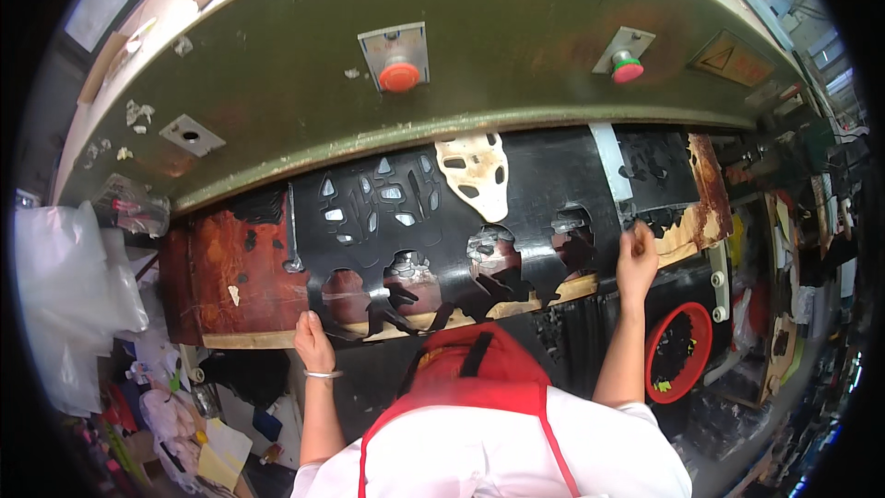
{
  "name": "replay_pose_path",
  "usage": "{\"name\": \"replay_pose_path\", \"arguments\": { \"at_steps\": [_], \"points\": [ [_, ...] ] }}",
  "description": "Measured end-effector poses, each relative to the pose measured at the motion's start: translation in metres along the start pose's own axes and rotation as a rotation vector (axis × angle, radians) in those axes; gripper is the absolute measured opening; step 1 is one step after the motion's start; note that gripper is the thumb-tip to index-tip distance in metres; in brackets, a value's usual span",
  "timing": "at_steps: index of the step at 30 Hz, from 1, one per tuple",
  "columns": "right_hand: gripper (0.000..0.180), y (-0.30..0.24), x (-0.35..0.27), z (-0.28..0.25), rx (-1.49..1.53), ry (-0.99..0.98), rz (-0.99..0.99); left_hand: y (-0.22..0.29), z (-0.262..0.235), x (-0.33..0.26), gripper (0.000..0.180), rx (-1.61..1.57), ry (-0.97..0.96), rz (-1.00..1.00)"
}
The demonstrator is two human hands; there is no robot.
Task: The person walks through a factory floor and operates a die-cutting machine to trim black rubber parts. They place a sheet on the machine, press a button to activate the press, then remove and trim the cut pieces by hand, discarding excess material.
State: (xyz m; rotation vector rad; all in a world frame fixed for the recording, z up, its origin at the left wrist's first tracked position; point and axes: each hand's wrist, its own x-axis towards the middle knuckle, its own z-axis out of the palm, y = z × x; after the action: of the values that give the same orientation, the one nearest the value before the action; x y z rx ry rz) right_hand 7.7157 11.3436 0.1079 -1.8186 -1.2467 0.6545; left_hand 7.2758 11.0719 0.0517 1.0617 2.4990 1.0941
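A wide black sheet (544, 166) with rows of punched-out holes lies across the wooden board. My left hand (315, 346), fingers closed, is at the sheet's near left corner and appears to pinch its edge. At the near right corner, my right hand (638, 263) has its fingertips closed on the sheet's edge. A cream-coloured cutting die or template (477, 180) with several oval openings rests on the sheet's far middle. Along the near side, ragged black strips (406, 314) hang between large cutouts. The fingertips' exact grip is partly hidden.
A green machine beam (516, 55) spans the far side, carrying an orange push button (399, 77) and a pink one (627, 68). Reddish worn board (244, 267) shows at left. A red bucket (652, 364) with black scraps stands at right; plastic bags (74, 286) hang at left.
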Motion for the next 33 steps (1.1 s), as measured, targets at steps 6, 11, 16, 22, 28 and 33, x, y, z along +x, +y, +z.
{"name": "replay_pose_path", "arguments": {
  "at_steps": [6, 11, 16, 22, 28, 33],
  "points": [
    [0.103, -0.074, -0.057, 0.087, -0.238, -0.652, -0.854, 0.017, -0.022, -0.036, 0.046, 0.067, -0.248, -0.177],
    [0.091, -0.068, -0.119, 0.090, -0.154, -0.437, -0.710, 0.000, -0.026, -0.093, 0.039, 0.003, -0.224, -0.285],
    [0.087, -0.071, -0.097, 0.032, 0.477, -0.786, -0.046, -0.011, -0.037, -0.138, 0.032, -0.155, -0.182, -0.200],
    [0.046, -0.058, -0.083, -0.016, 0.701, -0.550, 0.231, -0.015, -0.047, -0.158, 0.031, -0.180, -0.228, -0.164],
    [0.052, -0.040, -0.096, -0.064, 0.498, -0.231, -0.120, -0.018, -0.047, -0.158, 0.032, -0.193, -0.235, -0.143],
    [0.058, -0.039, -0.098, -0.050, 0.285, -0.212, -0.162, -0.013, -0.045, -0.150, 0.036, -0.210, -0.242, -0.148]
  ]
}}
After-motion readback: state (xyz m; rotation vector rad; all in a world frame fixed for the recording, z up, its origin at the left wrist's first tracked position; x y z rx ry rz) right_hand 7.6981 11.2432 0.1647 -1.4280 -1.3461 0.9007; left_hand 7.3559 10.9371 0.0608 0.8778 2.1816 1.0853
